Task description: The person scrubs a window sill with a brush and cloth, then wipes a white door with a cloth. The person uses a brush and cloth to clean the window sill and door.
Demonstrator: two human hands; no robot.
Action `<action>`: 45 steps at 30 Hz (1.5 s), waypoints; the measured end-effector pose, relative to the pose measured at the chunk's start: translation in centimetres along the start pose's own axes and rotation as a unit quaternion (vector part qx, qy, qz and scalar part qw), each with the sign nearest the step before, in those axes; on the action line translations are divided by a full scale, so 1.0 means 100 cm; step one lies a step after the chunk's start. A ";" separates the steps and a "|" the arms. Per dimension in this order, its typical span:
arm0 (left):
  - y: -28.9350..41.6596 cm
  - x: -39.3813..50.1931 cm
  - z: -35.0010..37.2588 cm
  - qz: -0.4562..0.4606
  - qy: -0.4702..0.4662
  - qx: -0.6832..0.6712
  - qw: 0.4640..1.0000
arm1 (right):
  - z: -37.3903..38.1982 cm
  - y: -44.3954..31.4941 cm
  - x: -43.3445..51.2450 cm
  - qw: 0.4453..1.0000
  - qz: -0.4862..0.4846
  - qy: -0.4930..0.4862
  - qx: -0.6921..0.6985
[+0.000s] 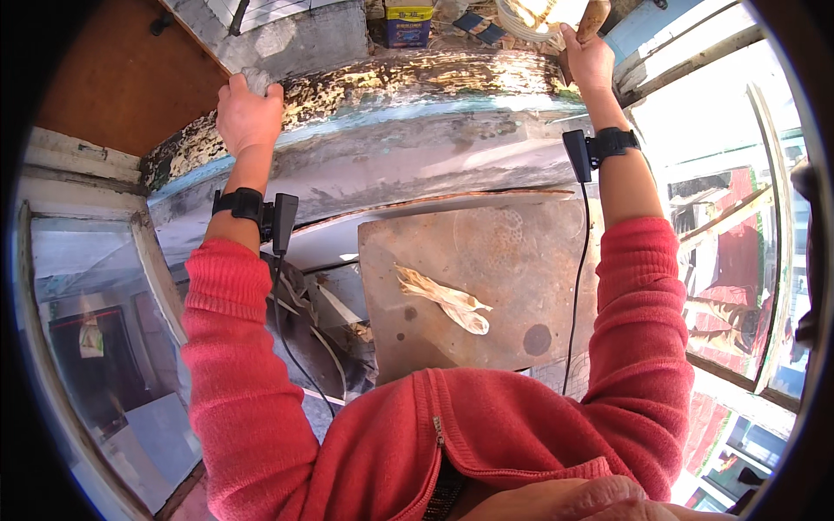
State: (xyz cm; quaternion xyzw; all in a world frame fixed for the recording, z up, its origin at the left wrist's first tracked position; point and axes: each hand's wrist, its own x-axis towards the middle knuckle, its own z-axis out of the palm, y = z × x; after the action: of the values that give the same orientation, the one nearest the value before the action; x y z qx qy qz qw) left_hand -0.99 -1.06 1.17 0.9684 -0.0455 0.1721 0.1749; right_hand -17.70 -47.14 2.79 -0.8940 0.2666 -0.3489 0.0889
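My left hand [251, 114] is at the left end of a weathered sill with peeling paint [417, 81], its fingers closed around a crumpled greyish-white piece [258, 81], perhaps cloth or plastic. At the sill's right end, my right hand [589, 62] grips a tool by its wooden handle [593, 19]; a dark part of the tool shows below the fingers, and its exact kind is unclear. Both forearms wear black straps with small devices and cables. Nearer my body, a dry corn husk [446, 299] lies on a stained brown board [417, 247].
Beyond the sill are a white tub [515, 23] with pale contents, a yellow-and-blue package [409, 26] and dark blue packets [479, 27]. Window frames with glass stand at left [156, 260] and right [769, 163]. A reddish-brown panel [124, 71] fills the upper left.
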 end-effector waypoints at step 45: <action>-0.025 -0.073 -0.025 -0.072 0.158 -0.769 0.615 | 0.079 -0.190 -0.114 0.793 0.114 0.135 0.583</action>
State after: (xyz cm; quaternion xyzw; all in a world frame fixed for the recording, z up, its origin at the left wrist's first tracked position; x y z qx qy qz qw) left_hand -8.25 2.32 -0.01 0.4368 -0.0626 0.2114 0.8721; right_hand -11.52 -25.23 -3.11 -0.5792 0.1219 -0.5428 0.5959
